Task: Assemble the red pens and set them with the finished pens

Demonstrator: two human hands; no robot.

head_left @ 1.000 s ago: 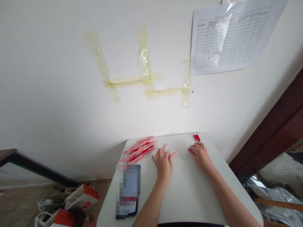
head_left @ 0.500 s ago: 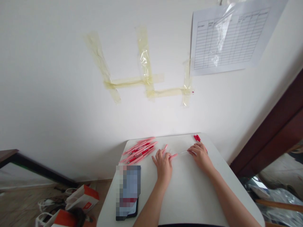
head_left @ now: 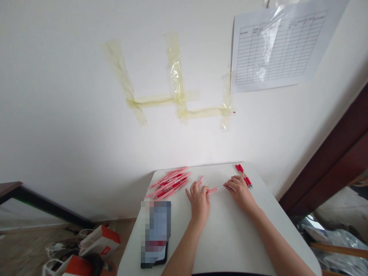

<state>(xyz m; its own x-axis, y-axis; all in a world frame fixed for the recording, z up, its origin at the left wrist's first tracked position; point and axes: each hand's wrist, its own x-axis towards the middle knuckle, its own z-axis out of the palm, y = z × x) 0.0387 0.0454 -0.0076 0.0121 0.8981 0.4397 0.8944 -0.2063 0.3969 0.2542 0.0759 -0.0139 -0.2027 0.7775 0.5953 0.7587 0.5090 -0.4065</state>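
My left hand [head_left: 200, 203] pinches a pink pen barrel [head_left: 213, 190] between thumb and fingers. From the barrel's right end a thin whitish pen refill [head_left: 220, 188] runs across to my right hand [head_left: 240, 191], whose fingertips are closed on it. Another short pink pen part [head_left: 201, 178] shows just beyond my left fingers, partly hidden by them. A small clear piece seems to lie beside it, too faint to name. Red pens [head_left: 247, 182] lie just past my right hand, which covers part of them.
Several pink and red pens [head_left: 169, 183] lie heaped at the table's back left. A phone [head_left: 156, 234], partly blurred out, rests on the left side of the white table [head_left: 230, 245]. The wall [head_left: 195, 145] rises directly behind. Paper bags [head_left: 100, 241] stand on the floor at left.
My right hand has moved a little left, toward my left hand, and less of the refill shows between them. More of the red pens at right is uncovered.
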